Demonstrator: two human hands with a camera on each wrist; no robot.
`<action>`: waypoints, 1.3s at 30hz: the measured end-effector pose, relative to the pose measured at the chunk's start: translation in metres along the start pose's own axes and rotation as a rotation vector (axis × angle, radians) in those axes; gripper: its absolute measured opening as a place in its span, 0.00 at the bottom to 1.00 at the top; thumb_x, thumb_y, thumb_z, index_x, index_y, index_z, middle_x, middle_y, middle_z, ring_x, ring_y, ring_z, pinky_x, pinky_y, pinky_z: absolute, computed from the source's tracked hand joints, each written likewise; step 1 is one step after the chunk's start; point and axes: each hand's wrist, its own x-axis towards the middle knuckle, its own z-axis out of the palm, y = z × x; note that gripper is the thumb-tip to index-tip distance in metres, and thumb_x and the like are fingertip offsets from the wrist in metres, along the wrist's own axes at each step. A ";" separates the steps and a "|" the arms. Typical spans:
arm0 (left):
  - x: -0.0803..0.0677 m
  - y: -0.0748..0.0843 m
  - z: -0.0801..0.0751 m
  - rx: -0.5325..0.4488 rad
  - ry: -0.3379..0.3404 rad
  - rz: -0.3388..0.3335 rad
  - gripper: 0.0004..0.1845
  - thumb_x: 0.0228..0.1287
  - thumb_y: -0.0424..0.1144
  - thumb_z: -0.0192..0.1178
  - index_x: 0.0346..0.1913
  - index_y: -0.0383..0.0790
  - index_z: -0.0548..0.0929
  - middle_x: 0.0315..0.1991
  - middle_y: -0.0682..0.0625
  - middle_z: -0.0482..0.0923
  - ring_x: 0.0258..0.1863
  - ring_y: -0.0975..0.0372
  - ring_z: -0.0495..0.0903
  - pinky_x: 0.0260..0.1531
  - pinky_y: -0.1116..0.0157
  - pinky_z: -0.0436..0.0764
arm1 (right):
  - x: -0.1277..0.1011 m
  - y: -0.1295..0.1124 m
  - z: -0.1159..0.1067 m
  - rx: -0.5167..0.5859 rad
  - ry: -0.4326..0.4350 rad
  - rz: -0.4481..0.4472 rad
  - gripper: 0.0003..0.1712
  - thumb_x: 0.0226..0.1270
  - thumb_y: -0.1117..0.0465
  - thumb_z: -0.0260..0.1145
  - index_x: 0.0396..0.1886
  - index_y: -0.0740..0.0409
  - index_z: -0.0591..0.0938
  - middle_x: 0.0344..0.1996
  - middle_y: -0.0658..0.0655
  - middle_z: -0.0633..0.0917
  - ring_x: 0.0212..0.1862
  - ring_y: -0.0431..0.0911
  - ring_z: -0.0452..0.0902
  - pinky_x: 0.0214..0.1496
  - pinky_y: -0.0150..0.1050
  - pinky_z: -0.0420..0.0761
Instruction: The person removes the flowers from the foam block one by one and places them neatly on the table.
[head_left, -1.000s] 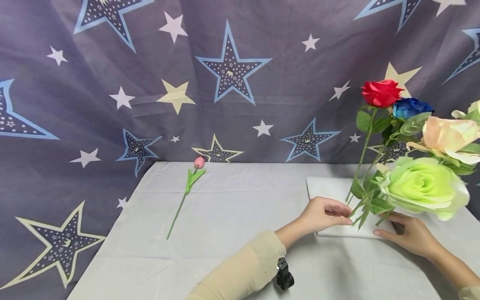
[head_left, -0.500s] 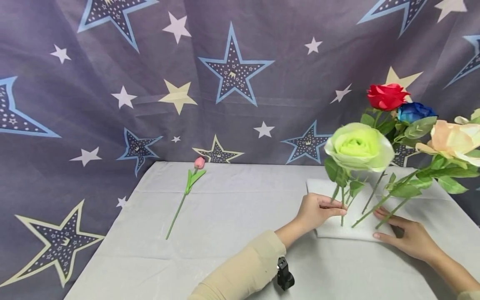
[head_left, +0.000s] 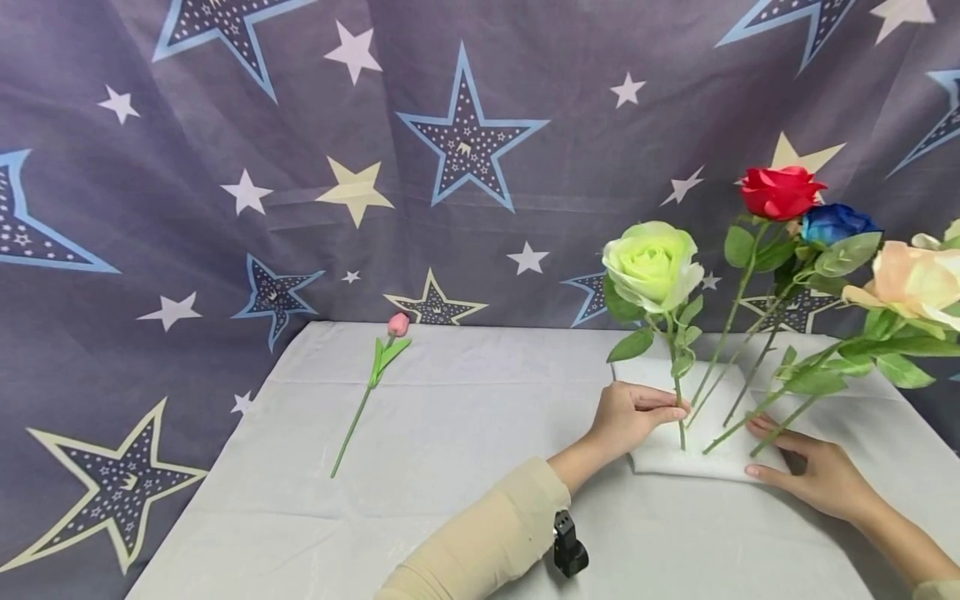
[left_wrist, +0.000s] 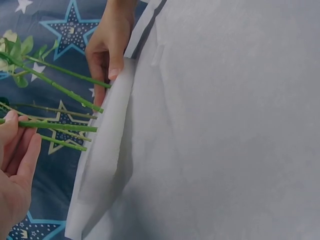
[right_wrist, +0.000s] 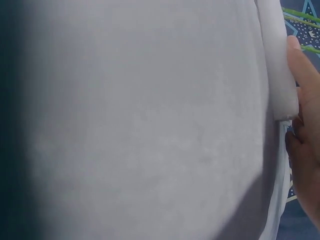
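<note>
My left hand (head_left: 630, 421) pinches the stem of a green artificial rose (head_left: 652, 265), which stands nearly upright over the left part of a white foam block (head_left: 652, 458). In the left wrist view this rose's stem (left_wrist: 60, 126) lies between thumb and fingers, its cut end close to the block's edge. My right hand (head_left: 821, 475) holds the block at its right front, thumb along the front edge and fingers on top. A red rose (head_left: 782, 193), a blue rose (head_left: 836, 223) and a peach rose (head_left: 911, 279) lean over the block, their stems meeting its top.
A pink tulip (head_left: 398, 325) lies alone on the left half of the grey-clothed table (head_left: 480, 400). Behind the table hangs a dark curtain (head_left: 570, 192) with stars. A small black device (head_left: 570, 546) sits below my left sleeve.
The green rose has swung from the right to the left and now stands nearly upright. My left hand has shifted slightly left with it; the right hand stays at the block.
</note>
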 end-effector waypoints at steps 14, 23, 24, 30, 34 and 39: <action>0.006 0.008 -0.001 0.024 0.076 0.028 0.09 0.50 0.37 0.73 0.34 0.37 0.90 0.32 0.45 0.88 0.30 0.68 0.88 0.31 0.83 0.81 | 0.001 0.001 0.001 -0.031 -0.007 0.011 0.35 0.48 0.53 0.77 0.59 0.54 0.80 0.64 0.26 0.64 0.54 0.03 0.45 0.52 0.00 0.46; 0.005 0.011 -0.017 -0.098 0.077 0.015 0.10 0.54 0.35 0.70 0.38 0.33 0.89 0.35 0.41 0.88 0.32 0.59 0.89 0.34 0.78 0.84 | 0.000 0.000 0.002 -0.019 0.026 -0.041 0.35 0.45 0.55 0.79 0.57 0.55 0.81 0.64 0.36 0.68 0.56 0.04 0.48 0.54 0.00 0.49; 0.004 0.009 -0.019 -0.131 0.071 0.010 0.10 0.54 0.34 0.70 0.38 0.32 0.88 0.35 0.39 0.87 0.32 0.56 0.89 0.34 0.76 0.85 | -0.001 0.000 0.002 -0.013 0.030 -0.045 0.35 0.45 0.56 0.79 0.57 0.54 0.81 0.63 0.29 0.65 0.55 0.04 0.49 0.53 0.00 0.49; -0.004 0.003 -0.038 -0.236 0.044 -0.007 0.11 0.55 0.29 0.68 0.42 0.26 0.86 0.38 0.33 0.85 0.35 0.44 0.87 0.35 0.70 0.87 | -0.001 -0.001 0.001 0.002 0.031 -0.043 0.34 0.45 0.56 0.79 0.57 0.51 0.82 0.58 0.14 0.59 0.55 0.04 0.48 0.52 0.00 0.49; -0.010 0.002 -0.054 -0.238 0.033 -0.024 0.12 0.56 0.28 0.67 0.43 0.25 0.85 0.41 0.32 0.85 0.37 0.39 0.85 0.35 0.69 0.87 | 0.000 0.000 0.001 0.009 0.030 -0.072 0.34 0.44 0.57 0.80 0.56 0.53 0.82 0.59 0.17 0.60 0.57 0.05 0.49 0.54 0.01 0.49; -0.017 -0.002 -0.074 -0.206 0.038 -0.045 0.13 0.56 0.27 0.67 0.44 0.25 0.84 0.41 0.31 0.84 0.36 0.42 0.86 0.36 0.67 0.88 | 0.001 0.001 0.001 0.014 0.032 -0.064 0.34 0.44 0.57 0.80 0.55 0.52 0.82 0.58 0.16 0.60 0.56 0.05 0.50 0.52 0.01 0.50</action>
